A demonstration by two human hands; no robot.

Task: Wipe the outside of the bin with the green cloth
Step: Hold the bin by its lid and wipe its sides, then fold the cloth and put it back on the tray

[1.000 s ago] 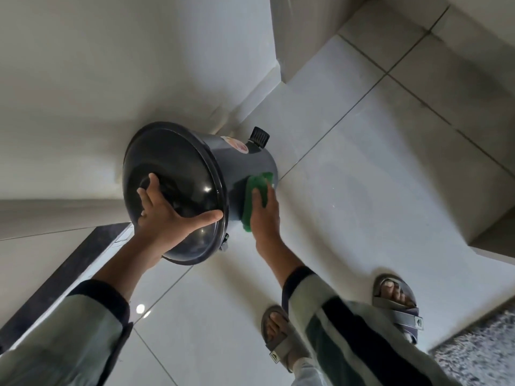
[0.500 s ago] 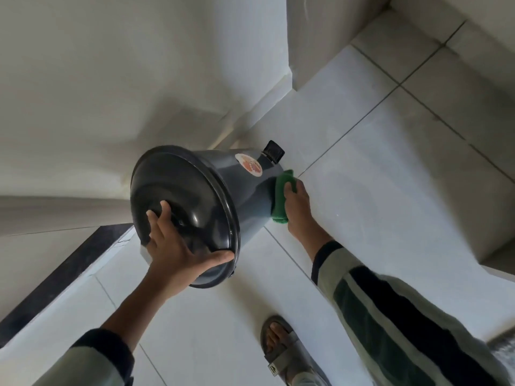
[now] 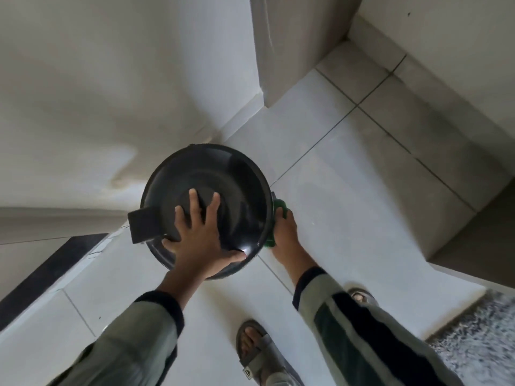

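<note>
Head view: we braced the bin mid-floor, left hand fingers spread on its lid. Our right hand pressed the cloth at three o'clock, mid-wipe; next, probably turning the bin.

1. Pale grey-green long sleeves with dark navy cuffs are worn on both arms.
2. Dark stripes are seen along the right sleeve.
3. Grey strapped sandals are worn.
</note>
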